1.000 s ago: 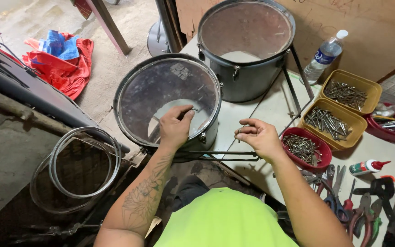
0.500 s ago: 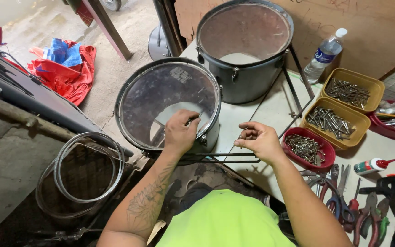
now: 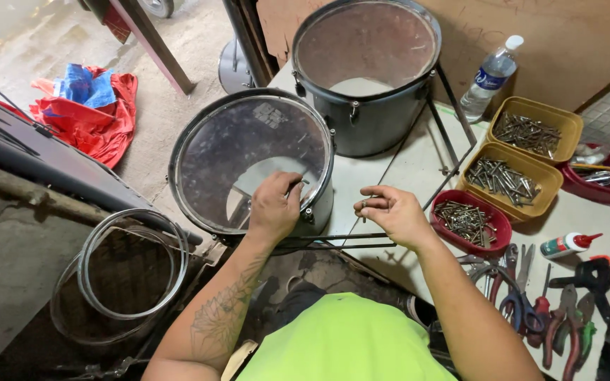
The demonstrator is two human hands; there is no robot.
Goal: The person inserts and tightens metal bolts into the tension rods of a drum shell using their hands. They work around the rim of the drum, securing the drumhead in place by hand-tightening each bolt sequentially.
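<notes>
Two drums stood on our white worktable (image 3: 418,173), and we were working on the nearer one, a drum with a clear head (image 3: 252,162) sitting at the table's front left edge. Our left hand (image 3: 274,208) rested on its metal rim on the side closest to us, fingers curled around what looked like a tension rod at a lug; we could not tell how firmly it gripped. Our right hand (image 3: 393,215) hovered just beside the drum, over the table, pinching a small metal screw (image 3: 363,207) between thumb and fingertips. Compared with a second earlier, the left hand had shifted slightly along the rim and the right hand had lifted a little with the screw, which suggested to us that the fitting of hardware to the rim was under way.

Behind the near drum stood a taller dark drum shell (image 3: 368,77). To the right lay a red tray of screws (image 3: 469,222) and two yellow trays of long screws (image 3: 520,159), with a plastic water bottle (image 3: 487,77) beyond them. Pliers and scissors (image 3: 531,296) lay at the table's right front. On the floor to the left lay loose metal hoops (image 3: 132,268) and a red and blue cloth (image 3: 90,106).
</notes>
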